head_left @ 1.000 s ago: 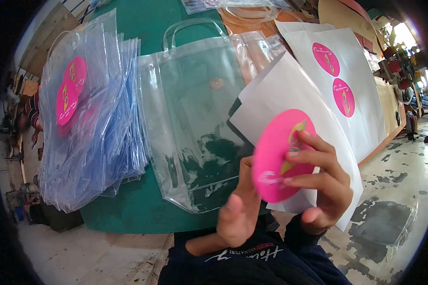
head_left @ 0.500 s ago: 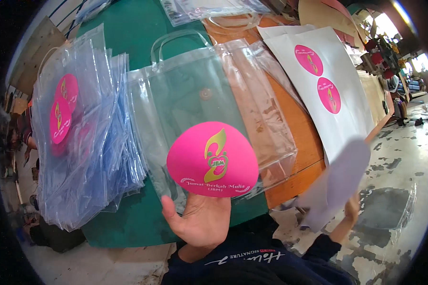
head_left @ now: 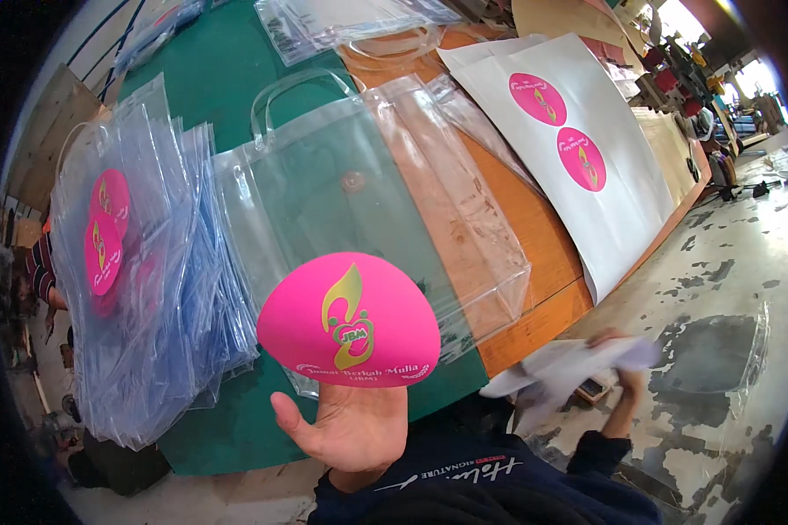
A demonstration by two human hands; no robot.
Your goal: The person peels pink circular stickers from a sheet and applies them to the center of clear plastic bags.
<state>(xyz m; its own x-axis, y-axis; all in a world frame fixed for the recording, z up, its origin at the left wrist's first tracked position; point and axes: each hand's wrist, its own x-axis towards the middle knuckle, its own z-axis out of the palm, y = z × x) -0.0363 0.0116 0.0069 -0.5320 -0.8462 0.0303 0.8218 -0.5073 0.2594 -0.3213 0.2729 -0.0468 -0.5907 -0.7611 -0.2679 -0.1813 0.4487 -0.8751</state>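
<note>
My left hand is palm up, its thumb stretched out to the side. A round pink sticker with a yellow-green emblem rests on its fingers and hides them. Beneath the sticker, a clear plastic bag with a looped handle lies flat on the table. Beyond the table's right front edge, my right hand grips crumpled white backing paper, smeared by motion. To the left rises a pile of clear plastic bags, with pink stickers on the top one.
White sheets bearing two pink stickers lie at the table's right side. More clear bags lie at the far edge. The table is part green, part orange wood. A worn floor shows at right.
My right hand has swung the white paper down and toward the table's front edge. In the picture, my left hand and its sticker sit lower and further left; the whole view has shifted.
</note>
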